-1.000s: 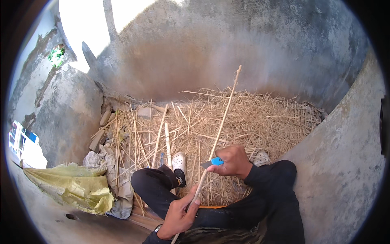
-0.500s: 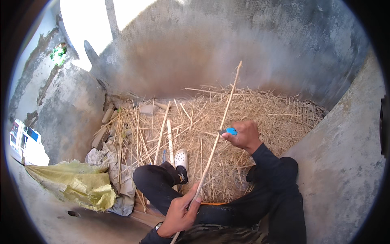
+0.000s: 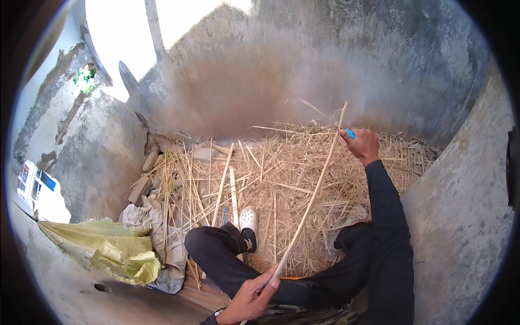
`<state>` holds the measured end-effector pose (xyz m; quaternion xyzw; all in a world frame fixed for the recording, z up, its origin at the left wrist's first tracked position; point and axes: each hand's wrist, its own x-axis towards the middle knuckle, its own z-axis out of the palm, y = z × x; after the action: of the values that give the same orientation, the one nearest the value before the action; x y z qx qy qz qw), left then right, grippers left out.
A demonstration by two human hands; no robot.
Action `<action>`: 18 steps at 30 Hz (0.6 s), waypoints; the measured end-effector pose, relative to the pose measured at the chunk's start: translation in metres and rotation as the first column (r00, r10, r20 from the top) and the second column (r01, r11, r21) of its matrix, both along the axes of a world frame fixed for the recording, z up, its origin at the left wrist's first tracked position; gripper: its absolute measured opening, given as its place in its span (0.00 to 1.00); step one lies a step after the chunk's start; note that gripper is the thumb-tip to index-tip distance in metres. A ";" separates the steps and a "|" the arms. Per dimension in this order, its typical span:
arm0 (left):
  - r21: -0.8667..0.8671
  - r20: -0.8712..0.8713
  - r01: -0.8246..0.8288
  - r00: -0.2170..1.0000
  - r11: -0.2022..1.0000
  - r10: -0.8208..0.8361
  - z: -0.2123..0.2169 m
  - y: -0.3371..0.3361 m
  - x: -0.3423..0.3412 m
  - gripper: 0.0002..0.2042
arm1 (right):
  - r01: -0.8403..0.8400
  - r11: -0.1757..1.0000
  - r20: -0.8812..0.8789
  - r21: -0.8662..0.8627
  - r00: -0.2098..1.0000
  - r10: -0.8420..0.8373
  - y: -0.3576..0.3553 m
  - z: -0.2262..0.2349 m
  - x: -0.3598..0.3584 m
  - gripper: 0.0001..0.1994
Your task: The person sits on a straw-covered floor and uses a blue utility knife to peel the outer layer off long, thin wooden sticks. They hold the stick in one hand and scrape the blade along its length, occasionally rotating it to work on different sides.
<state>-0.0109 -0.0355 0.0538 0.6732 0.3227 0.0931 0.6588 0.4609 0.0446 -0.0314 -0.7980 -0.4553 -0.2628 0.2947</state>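
Observation:
A long, thin pale stick, which looks like split bamboo (image 3: pixel 306 212), slants up and to the right across my lap. My left hand (image 3: pixel 252 299) is closed round its lower part, near my left thigh. Close to its far end, my right hand (image 3: pixel 363 145) grips a small blue-handled knife (image 3: pixel 351 133), held against the stick. Most of the handle is hidden by my fingers, and little of the blade shows. A thin curled shaving (image 3: pixel 314 108) stands out beside the stick's tip, blurred against the wall.
Straw-like shavings (image 3: pixel 303 184) cover the floor, with several longer strips (image 3: pixel 234 192) at the left. A yellow sack (image 3: pixel 103 244) and greyish cloth (image 3: pixel 165 254) lie at the left. Concrete walls (image 3: pixel 260 70) rise around me. My white clog (image 3: pixel 248 219) rests among the shavings.
My right hand and the knife have moved up and away along the stick, towards its far end. A curled shaving now shows there. My left hand still grips the lower part.

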 end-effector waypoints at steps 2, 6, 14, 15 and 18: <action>-0.104 -0.038 0.005 0.999 0.995 -0.009 0.002 -0.002 0.002 0.21 | 0.075 0.994 -0.214 -0.083 0.973 -0.091 -0.008 0.004 0.040 0.38; -0.184 -0.022 0.030 0.999 0.982 -0.034 -0.008 0.001 0.008 0.22 | 0.253 0.958 -0.110 -0.136 0.957 -0.268 -0.014 -0.011 0.044 0.39; -0.292 -0.023 0.042 0.998 0.956 -0.051 -0.012 0.000 0.010 0.22 | 0.341 0.914 -0.085 -0.218 0.927 -0.366 -0.018 -0.036 0.063 0.40; -0.278 -0.046 0.033 0.998 0.960 -0.047 -0.010 0.000 0.011 0.23 | 0.327 0.924 -0.095 -0.198 0.932 -0.350 -0.012 -0.042 0.062 0.40; -0.302 -0.047 0.017 0.998 0.953 -0.033 -0.007 -0.002 0.001 0.23 | 0.479 0.864 -0.155 -0.159 0.852 -0.500 -0.015 -0.107 0.102 0.42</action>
<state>-0.0099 -0.0379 0.0466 0.5710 0.3416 0.0170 0.7463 0.5626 0.0292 -0.1386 -0.9245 -0.2208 -0.2250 0.2142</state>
